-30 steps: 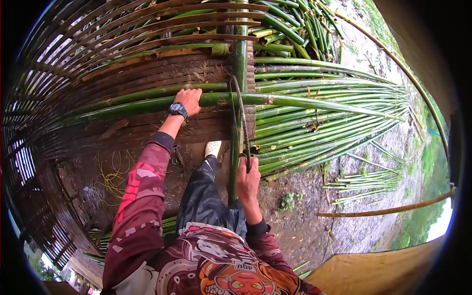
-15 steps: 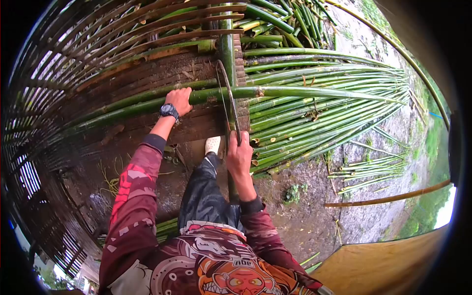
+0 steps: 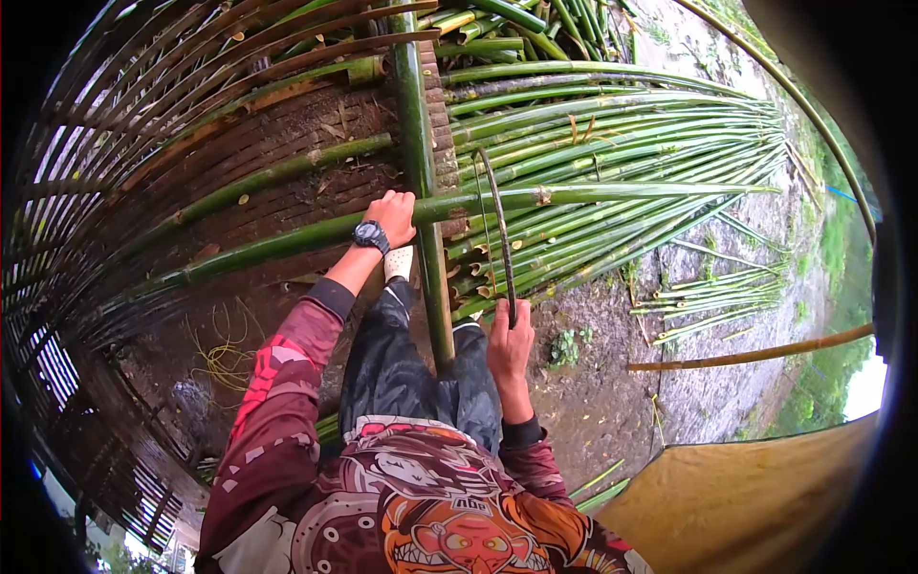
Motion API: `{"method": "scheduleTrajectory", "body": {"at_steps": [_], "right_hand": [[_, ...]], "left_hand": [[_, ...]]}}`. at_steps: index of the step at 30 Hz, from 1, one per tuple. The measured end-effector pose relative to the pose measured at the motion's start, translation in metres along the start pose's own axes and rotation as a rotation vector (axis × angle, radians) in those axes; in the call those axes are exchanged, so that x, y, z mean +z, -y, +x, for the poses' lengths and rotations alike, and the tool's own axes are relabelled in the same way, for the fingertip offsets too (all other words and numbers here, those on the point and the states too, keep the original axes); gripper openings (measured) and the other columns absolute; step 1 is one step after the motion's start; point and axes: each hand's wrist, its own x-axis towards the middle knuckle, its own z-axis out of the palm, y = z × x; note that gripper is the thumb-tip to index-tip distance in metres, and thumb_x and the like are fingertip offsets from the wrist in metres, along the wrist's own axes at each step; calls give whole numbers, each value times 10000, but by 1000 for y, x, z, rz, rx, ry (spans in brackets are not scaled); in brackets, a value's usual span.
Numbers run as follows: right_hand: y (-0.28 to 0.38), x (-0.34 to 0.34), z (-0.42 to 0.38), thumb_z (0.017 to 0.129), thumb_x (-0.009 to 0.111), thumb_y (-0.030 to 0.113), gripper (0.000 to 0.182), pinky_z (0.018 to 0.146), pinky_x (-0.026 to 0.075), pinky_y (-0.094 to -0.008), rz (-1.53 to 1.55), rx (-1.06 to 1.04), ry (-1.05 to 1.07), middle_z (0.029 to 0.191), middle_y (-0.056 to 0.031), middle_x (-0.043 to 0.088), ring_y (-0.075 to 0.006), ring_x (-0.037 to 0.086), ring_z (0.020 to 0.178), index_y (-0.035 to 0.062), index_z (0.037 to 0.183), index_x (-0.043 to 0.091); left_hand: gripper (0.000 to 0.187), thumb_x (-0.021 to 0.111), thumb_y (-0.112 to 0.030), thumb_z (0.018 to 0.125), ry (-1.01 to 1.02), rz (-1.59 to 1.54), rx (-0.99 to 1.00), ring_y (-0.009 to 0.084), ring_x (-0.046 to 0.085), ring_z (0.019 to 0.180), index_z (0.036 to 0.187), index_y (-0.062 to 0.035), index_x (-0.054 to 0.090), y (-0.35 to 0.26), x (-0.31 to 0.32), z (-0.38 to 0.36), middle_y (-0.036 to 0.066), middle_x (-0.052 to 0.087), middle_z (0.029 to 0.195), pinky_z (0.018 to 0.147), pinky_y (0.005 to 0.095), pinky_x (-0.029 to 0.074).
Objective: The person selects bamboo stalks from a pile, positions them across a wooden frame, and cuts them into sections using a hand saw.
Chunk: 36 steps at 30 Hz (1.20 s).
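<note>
A long green bamboo pole (image 3: 287, 239) lies crosswise before me, resting over an upright-running green bamboo beam (image 3: 418, 134). My left hand (image 3: 392, 218), a watch on its wrist, is wrapped round the pole just left of the beam. In my right hand (image 3: 512, 346) is the handle end of a bow saw (image 3: 504, 230) with a dark curved frame. Its thin blade crosses the pole a little to the right of the beam. Another bamboo length (image 3: 277, 167) lies behind the held pole, its cut end short of the beam.
A large bundle of bamboo poles (image 3: 612, 143) fans out on the right. Shorter cut pieces (image 3: 564, 29) are heaped at the back. A slatted bamboo structure (image 3: 143, 124) stands on the left, and a brown tarp (image 3: 736, 497) hangs at lower right. Smaller poles (image 3: 712, 297) lie on wet ground.
The held pole has come nearer to me, my left hand shifting right and closer with it. The bow saw and right hand have moved right, away from the beam. The view has shifted slightly.
</note>
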Motion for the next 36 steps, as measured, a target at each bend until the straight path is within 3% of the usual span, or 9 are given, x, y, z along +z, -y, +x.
{"method": "scheduleTrajectory", "body": {"at_steps": [4,6,8,10,22,26,29,31,36], "right_hand": [[-3,7,7,1066,528,269,236,608,434,-518,-36,-114,-48,726,-224,596,-455,622,699,40,1017,557],[2,5,9,1065,532,265,230,611,436,-523,3,-63,-19,729,-233,598,-468,623,710,40,1022,554],[3,2,10,1064,534,260,221,614,442,-521,-13,-53,-7,738,-238,610,-469,628,716,42,1037,549],[0,-1,9,1061,541,250,206,616,449,-516,14,19,33,752,-238,624,-466,636,723,44,1051,542],[-2,-41,17,1052,516,226,259,653,436,-476,16,25,75,815,-214,547,-431,560,760,-25,991,543],[-6,-59,-14,1053,498,246,258,726,468,-513,-216,-174,53,882,-241,599,-483,614,862,6,1004,583],[3,-38,17,1050,496,250,252,716,489,-529,-81,72,108,964,-251,609,-482,628,874,13,1033,579],[-14,13,82,1059,494,248,256,649,472,-573,-143,-251,90,957,-288,610,-512,599,811,8,1038,580],[-18,-9,67,1063,495,266,279,680,477,-559,-37,-206,110,909,-283,605,-497,611,785,3,1042,585]], "left_hand": [[406,771,-203,718,21,12,25,343,623,1075,1047,-56,584,-7,2,-1,155,679,1024,870,475,558],[513,830,-242,694,-149,50,155,334,602,1108,1111,-57,595,-6,-4,-10,139,657,1094,905,476,529],[595,873,-275,675,-87,128,-26,329,572,1182,1155,-70,588,-6,-30,-25,128,626,1192,944,470,499],[575,855,-318,698,-92,230,-182,333,606,1154,1142,-75,580,25,-34,-51,135,648,1157,925,475,522],[521,778,-385,756,-10,161,-46,326,681,1025,1122,-79,570,27,-15,-40,138,689,1036,831,462,583],[525,790,-388,747,-19,161,-61,326,688,1003,1110,-82,566,23,-12,-45,132,691,1028,824,464,584],[531,802,-400,743,-36,191,-61,322,693,995,1098,-85,564,25,-19,-36,129,692,1024,816,464,586],[530,813,-414,741,-78,204,-44,322,702,963,1078,-92,560,24,-9,-43,118,692,987,787,467,588],[492,798,-420,747,-58,186,-69,354,714,916,1044,-98,575,22,-18,-41,138,713,989,769,480,589]]}}
